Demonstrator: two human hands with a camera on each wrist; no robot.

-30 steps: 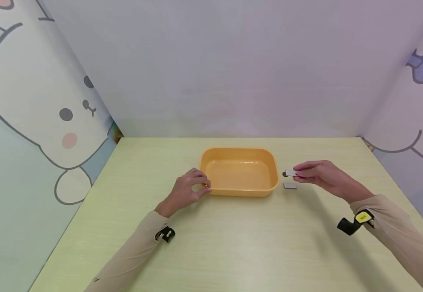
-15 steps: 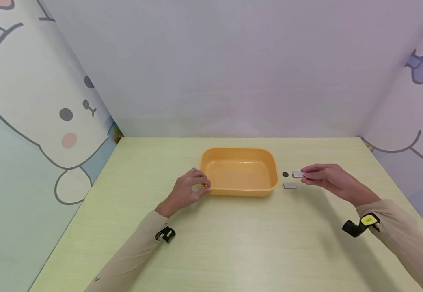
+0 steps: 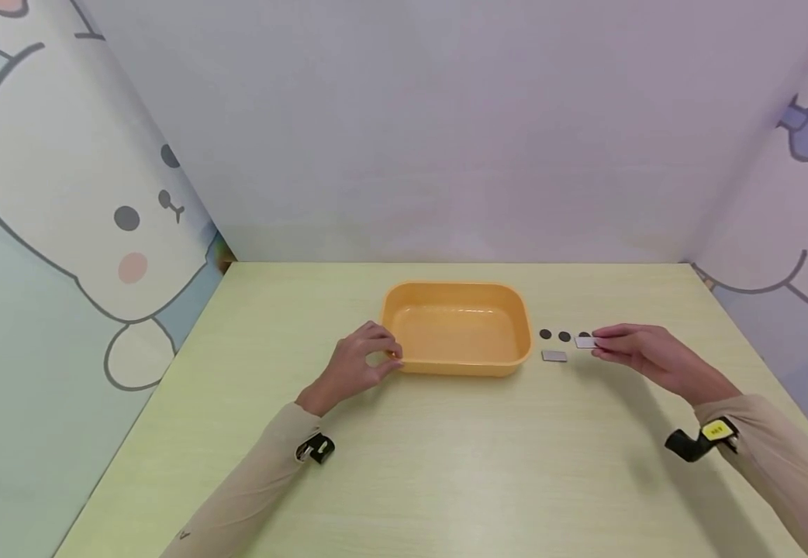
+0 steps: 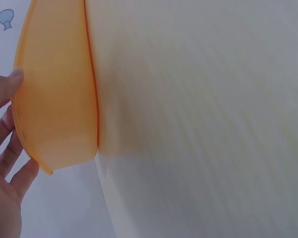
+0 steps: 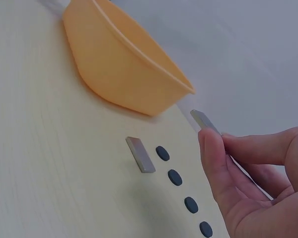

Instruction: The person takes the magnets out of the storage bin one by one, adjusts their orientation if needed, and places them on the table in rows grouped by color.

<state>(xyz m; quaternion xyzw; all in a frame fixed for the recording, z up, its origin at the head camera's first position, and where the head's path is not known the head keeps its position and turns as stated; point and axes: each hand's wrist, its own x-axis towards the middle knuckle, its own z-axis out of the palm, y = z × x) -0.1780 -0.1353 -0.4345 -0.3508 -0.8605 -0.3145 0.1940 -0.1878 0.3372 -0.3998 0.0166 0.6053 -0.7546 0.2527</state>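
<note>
An orange plastic basin (image 3: 456, 367) stands on the table, with nothing visible inside it. My left hand (image 3: 360, 360) grips its rim at the near left corner; the left wrist view shows the thumb and fingertips on the basin's edge (image 4: 20, 116). My right hand (image 3: 644, 356) pinches a small flat silver-grey rectangular plate (image 3: 585, 342) between thumb and fingers, raised above the table. A similar grey plate (image 5: 140, 155) lies flat to the right of the basin. Beside it runs a row of several small black discs (image 5: 175, 177); the held plate partly covers one in the head view.
The pale wooden table (image 3: 446, 465) ends at a plain light wall (image 3: 446, 155) behind the basin. Panels with cartoon animals (image 3: 83, 232) close off both sides. Each sleeve carries a black strap, and the right one has a yellow label (image 3: 718, 430).
My right hand has moved right and slightly nearer with the grey plate, and more black discs have come into view in a row behind its path. The left hand and basin stay put.
</note>
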